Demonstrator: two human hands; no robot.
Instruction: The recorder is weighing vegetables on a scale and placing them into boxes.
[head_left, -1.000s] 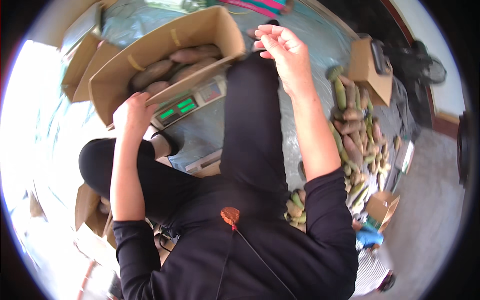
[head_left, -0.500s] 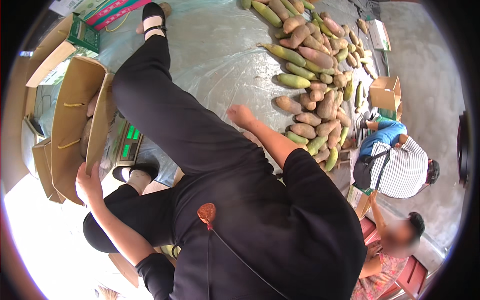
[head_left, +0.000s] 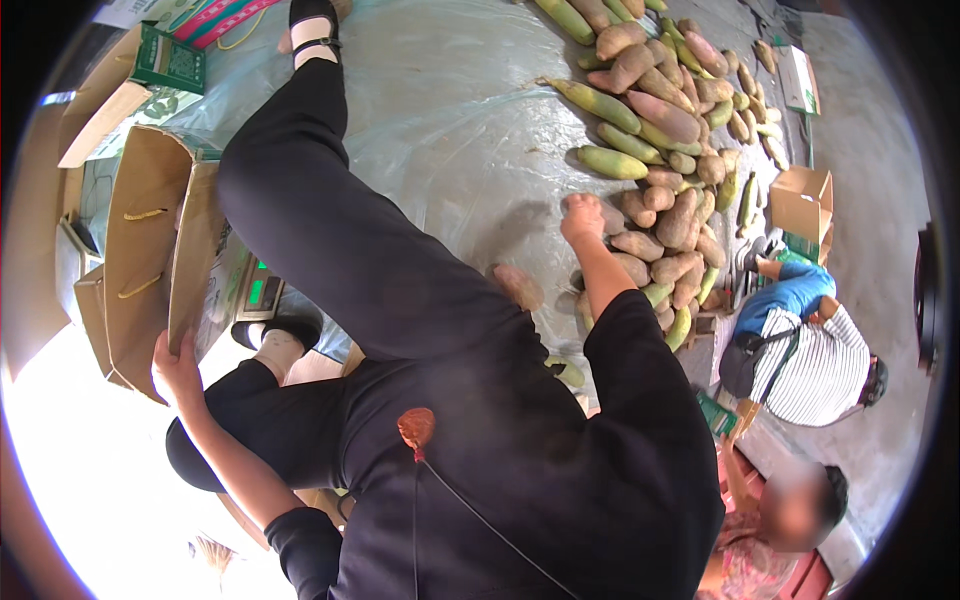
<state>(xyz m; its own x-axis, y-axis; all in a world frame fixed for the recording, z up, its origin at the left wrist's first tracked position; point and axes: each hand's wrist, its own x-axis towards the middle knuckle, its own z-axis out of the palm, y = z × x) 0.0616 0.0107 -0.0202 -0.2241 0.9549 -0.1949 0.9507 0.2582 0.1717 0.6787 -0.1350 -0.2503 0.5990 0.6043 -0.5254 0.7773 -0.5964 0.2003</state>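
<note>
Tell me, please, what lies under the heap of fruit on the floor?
A clear plastic sheet is spread under the heap of fruit, where the right hand reaches. The floor beneath the sheet is covered and cannot be seen clearly.

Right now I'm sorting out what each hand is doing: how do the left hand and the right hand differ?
The left hand grips the edge of the brown cardboard box beside the scale; the right hand reaches to the pile of tubers on the plastic sheet. The left hand stays near the body; the right hand's arm is stretched out. Both are bare.

Grey concrete floor (head_left: 850,130) — clear plastic sheet (head_left: 450,110) — harsh daylight.
</note>
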